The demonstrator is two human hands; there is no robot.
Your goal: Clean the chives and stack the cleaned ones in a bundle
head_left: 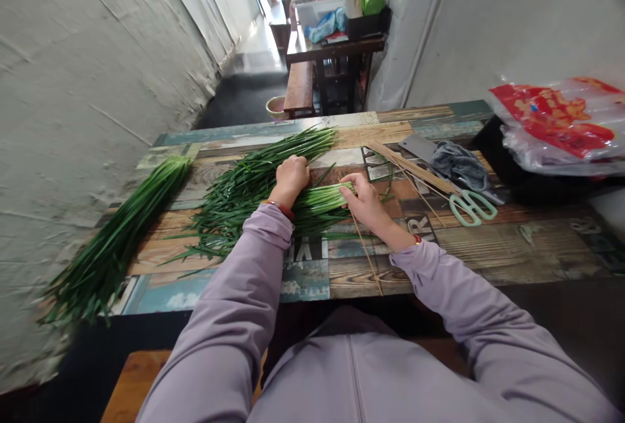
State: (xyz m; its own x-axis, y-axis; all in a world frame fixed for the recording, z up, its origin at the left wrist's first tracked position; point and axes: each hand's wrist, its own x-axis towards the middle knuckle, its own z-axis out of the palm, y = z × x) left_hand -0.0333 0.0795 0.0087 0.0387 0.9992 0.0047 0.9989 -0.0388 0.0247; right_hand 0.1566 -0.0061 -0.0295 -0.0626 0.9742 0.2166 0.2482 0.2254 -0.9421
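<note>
My left hand [291, 177] is closed, pressing down on a small bunch of green chives [317, 202] lying on the patterned wooden table [312, 273]. My right hand [362, 200] pinches the pale cut ends of that bunch and holds a thin bamboo skewer [367, 255] that runs back toward me. A loose pile of chives [244, 192] spreads to the left of my left hand. A separate long bundle of chives [122, 234] lies at the table's left edge.
A stack of bamboo skewers [413, 169], a cleaver [417, 146], a grey cloth [459, 166] and green-handled scissors [471, 207] lie to the right. A red-printed plastic bag [561, 123] sits at far right. Another table [336, 45] with clutter stands behind.
</note>
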